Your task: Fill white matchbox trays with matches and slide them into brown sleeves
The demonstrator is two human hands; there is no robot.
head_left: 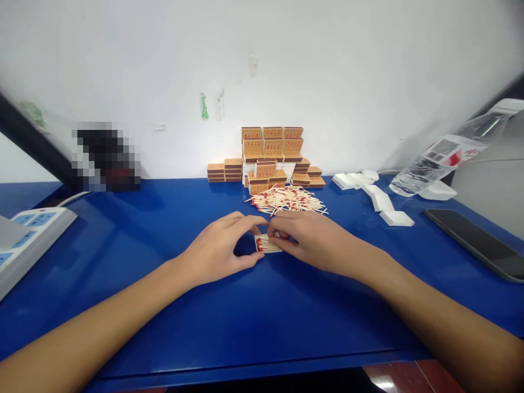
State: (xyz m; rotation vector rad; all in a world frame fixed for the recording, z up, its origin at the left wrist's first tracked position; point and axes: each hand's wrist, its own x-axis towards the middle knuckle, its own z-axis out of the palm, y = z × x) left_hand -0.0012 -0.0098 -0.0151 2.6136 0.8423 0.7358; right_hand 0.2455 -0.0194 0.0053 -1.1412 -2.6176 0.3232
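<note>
A small white matchbox tray (257,246) lies on the blue table in front of me, with red-headed matches (267,244) in it. My left hand (223,245) curves around the tray's left end, thumb at the near side and fingers at the far side. Over the tray's right part, my right hand (298,234) has its fingers bent and drawn together on the matches; its fingertips are partly hidden. Just behind both hands is a loose heap of matches (289,199). Orange matchboxes (273,146) are stacked behind the heap, against the wall.
Several white empty trays (379,197) lie at the right, near a tilted plastic bottle (440,155) and a black phone (477,240). A power strip (41,232) is at the left edge. The blue table (245,327) ends at a front edge close to me.
</note>
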